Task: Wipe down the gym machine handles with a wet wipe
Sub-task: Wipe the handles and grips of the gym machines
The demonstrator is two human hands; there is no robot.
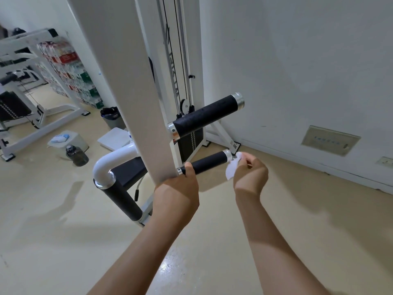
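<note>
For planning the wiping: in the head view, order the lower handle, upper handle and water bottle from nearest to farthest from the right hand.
1. The lower handle, its end beside the right hand holding the wet wipe.
2. The upper handle, above the lower one.
3. The water bottle, standing far to the left.

A small gym room: at twelve o'clock a white cable machine (119, 81) with weight stack (189, 145) and black padded handles (206, 116), at ten o'clock a second white weight machine (27, 86), shrink-wrapped drink cases (70, 75) stacked against the wall behind it, glossy beige floor (63, 231)
</note>
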